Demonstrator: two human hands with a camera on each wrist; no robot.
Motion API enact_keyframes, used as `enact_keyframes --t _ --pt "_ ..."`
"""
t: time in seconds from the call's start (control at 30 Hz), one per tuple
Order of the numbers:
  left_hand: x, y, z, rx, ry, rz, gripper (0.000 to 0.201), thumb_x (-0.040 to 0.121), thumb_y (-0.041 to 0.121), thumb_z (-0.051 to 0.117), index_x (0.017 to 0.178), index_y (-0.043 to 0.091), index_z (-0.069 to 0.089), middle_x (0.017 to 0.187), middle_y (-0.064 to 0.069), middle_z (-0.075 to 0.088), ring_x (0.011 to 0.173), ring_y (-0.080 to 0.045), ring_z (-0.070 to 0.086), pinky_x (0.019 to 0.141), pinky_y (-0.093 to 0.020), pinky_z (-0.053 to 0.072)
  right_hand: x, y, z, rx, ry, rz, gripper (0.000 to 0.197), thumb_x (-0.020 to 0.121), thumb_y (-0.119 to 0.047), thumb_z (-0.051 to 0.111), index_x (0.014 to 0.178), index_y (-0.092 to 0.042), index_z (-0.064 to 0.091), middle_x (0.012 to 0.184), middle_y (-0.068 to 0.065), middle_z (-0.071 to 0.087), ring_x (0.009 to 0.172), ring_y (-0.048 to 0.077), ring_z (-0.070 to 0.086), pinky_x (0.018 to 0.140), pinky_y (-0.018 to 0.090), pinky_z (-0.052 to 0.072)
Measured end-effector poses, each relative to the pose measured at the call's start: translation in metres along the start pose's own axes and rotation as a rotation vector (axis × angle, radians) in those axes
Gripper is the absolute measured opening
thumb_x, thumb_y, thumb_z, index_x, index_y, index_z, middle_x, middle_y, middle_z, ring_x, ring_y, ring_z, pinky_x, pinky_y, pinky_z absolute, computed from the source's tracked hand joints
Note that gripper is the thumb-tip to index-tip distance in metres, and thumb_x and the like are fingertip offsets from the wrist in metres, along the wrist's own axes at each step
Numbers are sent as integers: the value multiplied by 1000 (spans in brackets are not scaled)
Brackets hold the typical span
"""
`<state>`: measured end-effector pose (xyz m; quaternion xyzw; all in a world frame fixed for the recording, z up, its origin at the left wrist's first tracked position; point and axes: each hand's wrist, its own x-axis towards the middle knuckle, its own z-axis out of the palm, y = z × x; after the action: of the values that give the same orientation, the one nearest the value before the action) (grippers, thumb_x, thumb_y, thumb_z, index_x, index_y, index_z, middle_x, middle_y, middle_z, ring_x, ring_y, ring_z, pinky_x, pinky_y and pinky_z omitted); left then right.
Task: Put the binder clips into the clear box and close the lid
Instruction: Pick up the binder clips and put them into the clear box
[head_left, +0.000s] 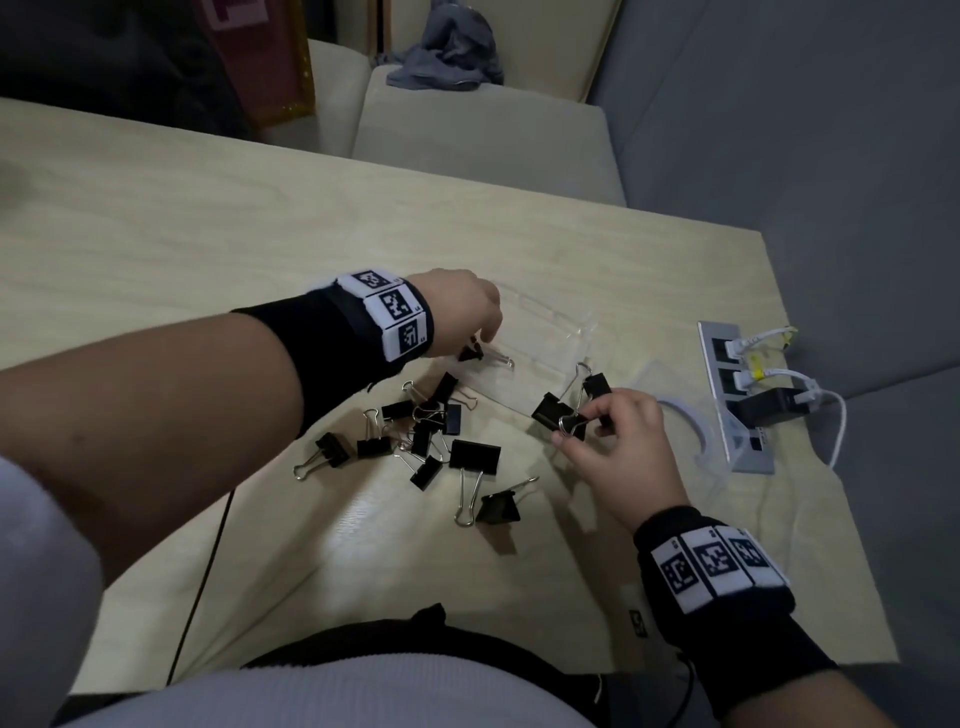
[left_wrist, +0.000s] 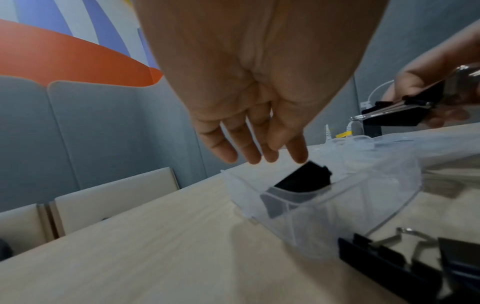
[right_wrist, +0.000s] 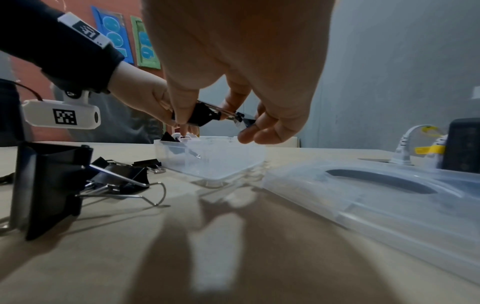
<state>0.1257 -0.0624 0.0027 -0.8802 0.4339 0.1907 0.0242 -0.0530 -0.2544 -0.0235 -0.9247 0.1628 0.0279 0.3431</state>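
The clear box (head_left: 545, 345) lies open on the wooden table, its lid (head_left: 680, 415) flat to its right. My left hand (head_left: 485, 338) hovers over the box's left end with fingers straight and relaxed (left_wrist: 259, 158). Just under the fingertips, a small black binder clip (left_wrist: 303, 179) sits at the box's rim. My right hand (head_left: 576, 431) pinches the wire handles of two black binder clips (head_left: 556, 410) near the box's right end. In the right wrist view these clips (right_wrist: 202, 116) hang above the box (right_wrist: 210, 162). Several more black clips (head_left: 426, 426) lie in a loose pile in front of the box.
A silver power strip (head_left: 737, 400) with white plugs and a black adapter is set in the table at the right, white cables trailing off it. A thin black cable (head_left: 208, 545) runs down the table's near left. Pale chairs (head_left: 483, 135) stand beyond the far edge.
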Motion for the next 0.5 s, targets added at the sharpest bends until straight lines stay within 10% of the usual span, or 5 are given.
enact_keyframes --t 0.27,0.5 --pt "-24 22 13 -472 132 30 40 93 44 54 128 26 57 113 6 64 97 -12 60 86 -25 46 10 -14 9 52 61 1 34 73 -36 79 97 -23 58 112 -7 39 92 8 55 80 17 44" --pt "-28 32 17 -893 75 -73 19 90 24 64 108 23 66 69 6 70 73 -22 66 74 -30 52 16 -31 15 63 37 -84 31 74 -33 79 98 -28 61 113 -7 42 85 0 53 76 11 44"
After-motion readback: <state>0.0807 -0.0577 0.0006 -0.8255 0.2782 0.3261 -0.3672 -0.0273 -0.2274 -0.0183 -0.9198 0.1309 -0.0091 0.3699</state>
